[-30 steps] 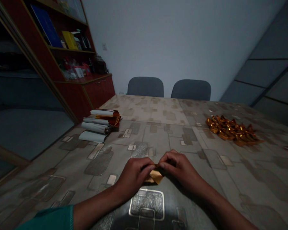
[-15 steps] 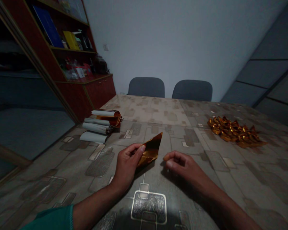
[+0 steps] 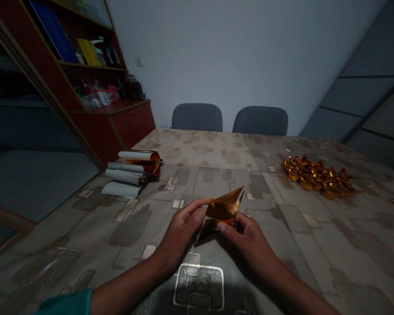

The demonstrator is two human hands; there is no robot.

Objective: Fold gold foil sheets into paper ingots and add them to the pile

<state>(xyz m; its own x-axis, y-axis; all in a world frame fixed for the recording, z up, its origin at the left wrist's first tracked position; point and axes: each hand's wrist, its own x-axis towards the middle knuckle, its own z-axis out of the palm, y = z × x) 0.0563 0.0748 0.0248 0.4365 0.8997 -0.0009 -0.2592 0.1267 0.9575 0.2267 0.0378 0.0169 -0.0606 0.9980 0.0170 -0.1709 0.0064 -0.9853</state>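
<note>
Gold, pointed, folded foil piece (image 3: 225,206) sits over the grey-brown patterned table (image 3: 216,153), pinched by the left hand (image 3: 184,224) and right hand (image 3: 248,236). Expect light, slick, crease-prone material; grip along folded edges.

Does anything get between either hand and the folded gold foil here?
Nothing visible does. The left hand grips the folded gold foil at its left side, and the right hand holds its lower right, thumb resting against it.
</note>
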